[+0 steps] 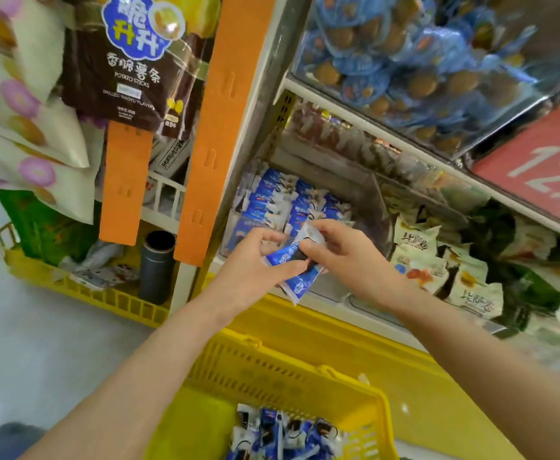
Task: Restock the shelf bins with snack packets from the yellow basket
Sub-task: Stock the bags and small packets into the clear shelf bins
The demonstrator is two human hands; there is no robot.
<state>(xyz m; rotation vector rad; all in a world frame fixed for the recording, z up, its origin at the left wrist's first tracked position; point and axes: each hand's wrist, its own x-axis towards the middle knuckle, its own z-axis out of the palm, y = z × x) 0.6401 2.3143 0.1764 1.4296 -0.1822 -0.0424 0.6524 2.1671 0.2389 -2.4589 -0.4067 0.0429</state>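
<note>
The blue-and-white snack packets (297, 277) were pinched in the curled fingers (316, 249) of the left hand (255, 260) and right hand (341, 257), just over the front edge of the shelf bin (366, 207). This looked like the placing step; next they would need lowering onto its bare right side. More lay in the yellow basket (272, 353)

Both your bare forearms are extended forward and converge. Your left hand (255, 262) and right hand (342, 255) meet fingertip to fingertip, thumbs and fingers curled, each pinching one snack packet (300, 281) held between them.
</note>
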